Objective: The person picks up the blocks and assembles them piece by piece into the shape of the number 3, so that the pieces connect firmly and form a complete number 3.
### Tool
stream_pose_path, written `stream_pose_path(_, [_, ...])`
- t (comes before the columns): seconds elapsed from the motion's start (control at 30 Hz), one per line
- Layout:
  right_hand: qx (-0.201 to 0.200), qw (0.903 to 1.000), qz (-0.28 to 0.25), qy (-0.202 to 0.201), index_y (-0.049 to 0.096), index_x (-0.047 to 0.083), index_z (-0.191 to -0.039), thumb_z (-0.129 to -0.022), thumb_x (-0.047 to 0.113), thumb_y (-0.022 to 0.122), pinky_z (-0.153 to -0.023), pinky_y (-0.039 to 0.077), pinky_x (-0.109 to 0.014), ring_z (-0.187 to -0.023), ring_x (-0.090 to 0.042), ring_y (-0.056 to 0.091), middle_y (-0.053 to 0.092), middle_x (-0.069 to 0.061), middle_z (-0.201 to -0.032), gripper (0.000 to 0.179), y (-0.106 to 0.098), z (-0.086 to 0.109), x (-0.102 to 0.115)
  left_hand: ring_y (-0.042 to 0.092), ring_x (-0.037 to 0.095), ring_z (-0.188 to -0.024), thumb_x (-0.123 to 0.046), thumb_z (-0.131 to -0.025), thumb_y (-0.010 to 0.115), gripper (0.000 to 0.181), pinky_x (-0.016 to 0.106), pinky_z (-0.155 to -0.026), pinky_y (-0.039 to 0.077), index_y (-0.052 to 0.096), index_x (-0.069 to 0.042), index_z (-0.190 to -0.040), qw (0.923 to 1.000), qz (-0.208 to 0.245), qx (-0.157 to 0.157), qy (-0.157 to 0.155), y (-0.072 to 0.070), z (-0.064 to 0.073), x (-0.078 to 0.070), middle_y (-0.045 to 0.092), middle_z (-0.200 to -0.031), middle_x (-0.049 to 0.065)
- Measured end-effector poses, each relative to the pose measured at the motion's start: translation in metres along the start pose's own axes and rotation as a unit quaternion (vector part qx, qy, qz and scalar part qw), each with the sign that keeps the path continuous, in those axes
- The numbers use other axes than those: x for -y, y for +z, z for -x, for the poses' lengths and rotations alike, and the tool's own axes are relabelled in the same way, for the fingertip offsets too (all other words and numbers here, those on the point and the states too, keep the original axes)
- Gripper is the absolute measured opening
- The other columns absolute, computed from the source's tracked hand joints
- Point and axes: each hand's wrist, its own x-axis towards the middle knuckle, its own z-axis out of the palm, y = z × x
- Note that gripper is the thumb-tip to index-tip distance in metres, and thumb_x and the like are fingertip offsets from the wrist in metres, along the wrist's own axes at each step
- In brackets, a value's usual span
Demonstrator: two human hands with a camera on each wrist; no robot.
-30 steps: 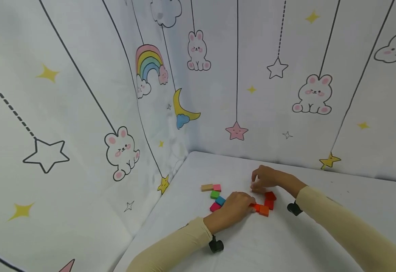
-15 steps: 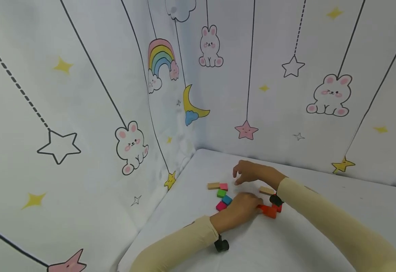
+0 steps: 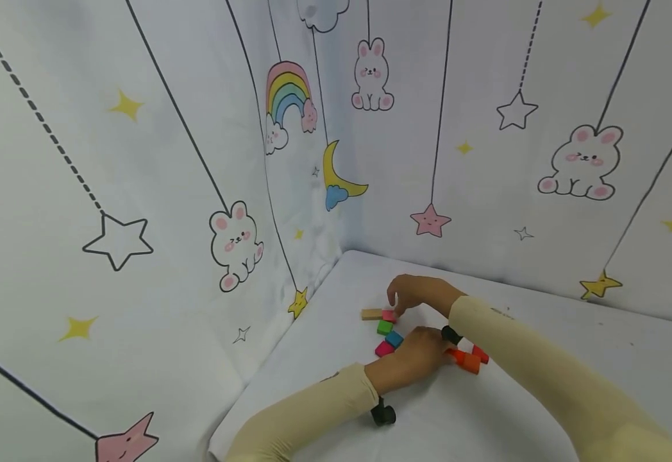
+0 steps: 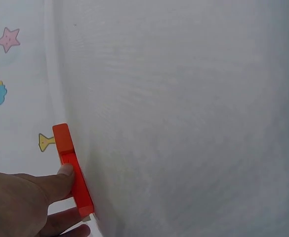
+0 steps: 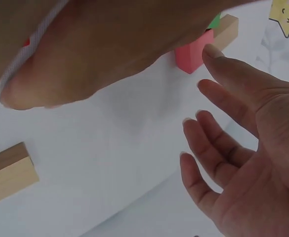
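My left hand [image 3: 417,356] pinches a red-orange block [image 4: 80,192], with the thumb on its near face and fingers behind it. An orange block [image 4: 62,138] touches its far end. In the right wrist view, my right hand [image 5: 258,143] has loosely bent, spread fingers and nothing between them. Its thumb tip is right beside a pink block [image 5: 191,54]; whether they touch, I cannot tell. That pink block stands at the end of a plain wooden block [image 3: 372,314]. Green [image 3: 385,327], blue [image 3: 394,339] and magenta [image 3: 385,348] blocks lie in front of it.
Another wooden block [image 5: 11,175] lies on the white tabletop, hidden in the head view. A red block [image 3: 480,353] sits by the orange one, partly behind the right sleeve [image 3: 520,346]. Printed cloth walls [image 3: 474,179] border the table at the left and back.
My right hand has moved left, from above the red blocks to the pink block. The left hand stays at the red-orange block. The head view has turned slightly.
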Motion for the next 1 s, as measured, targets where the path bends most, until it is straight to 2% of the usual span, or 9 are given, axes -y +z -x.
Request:
stream_pose_path(0.3, [0.014, 0.9997, 0.002, 0.018, 0.077, 0.021, -0.101, -0.089, 0.027, 0.087, -0.097, 0.058, -0.046, -0.111, -0.025, 0.060, 0.067, -0.006, -0.123, 0.017, 0.006, -0.008, 0.000, 0.069, 0.001, -0.098, -0.034, -0.105, 0.068, 0.018, 0.013, -0.087, 0.049, 0.074, -0.023, -0.118, 0.9999, 0.011, -0.001, 0.009, 0.002, -0.001, 0.001, 0.077, -0.109, -0.012])
stream_pose_path(0.53, [0.006, 1.0000, 0.000, -0.004, 0.076, 0.021, -0.096, -0.087, 0.023, 0.088, -0.090, 0.058, -0.042, -0.100, -0.021, 0.060, 0.068, -0.003, -0.113, 0.015, 0.016, -0.017, -0.004, 0.067, 0.001, -0.094, -0.036, -0.104, 0.069, 0.019, 0.013, -0.086, 0.049, 0.073, -0.022, -0.116, 0.9999, 0.012, 0.000, 0.000, -0.002, 0.001, -0.001, 0.077, -0.105, -0.011])
stream_pose_path(0.7, [0.002, 0.9999, -0.006, -0.009, 0.076, 0.021, -0.096, -0.088, 0.021, 0.088, -0.088, 0.059, -0.041, -0.097, -0.020, 0.060, 0.068, -0.002, -0.111, 0.014, 0.020, -0.015, -0.004, 0.066, 0.002, -0.089, -0.039, -0.103, 0.069, 0.023, 0.013, -0.082, 0.049, 0.074, -0.020, -0.115, 0.9999, 0.004, 0.006, -0.010, -0.002, 0.000, -0.004, 0.076, -0.098, -0.009])
stream_pose_path(1.0, [-0.008, 0.9995, -0.027, -0.011, 0.075, 0.017, -0.100, -0.089, 0.023, 0.087, -0.086, 0.058, -0.041, -0.093, -0.022, 0.059, 0.066, -0.003, -0.106, 0.017, 0.018, -0.002, -0.007, 0.065, 0.003, -0.091, -0.039, -0.103, 0.069, 0.024, 0.013, -0.082, 0.048, 0.075, -0.018, -0.115, 0.9997, -0.014, 0.016, -0.015, -0.002, -0.001, -0.004, 0.074, -0.101, -0.009])
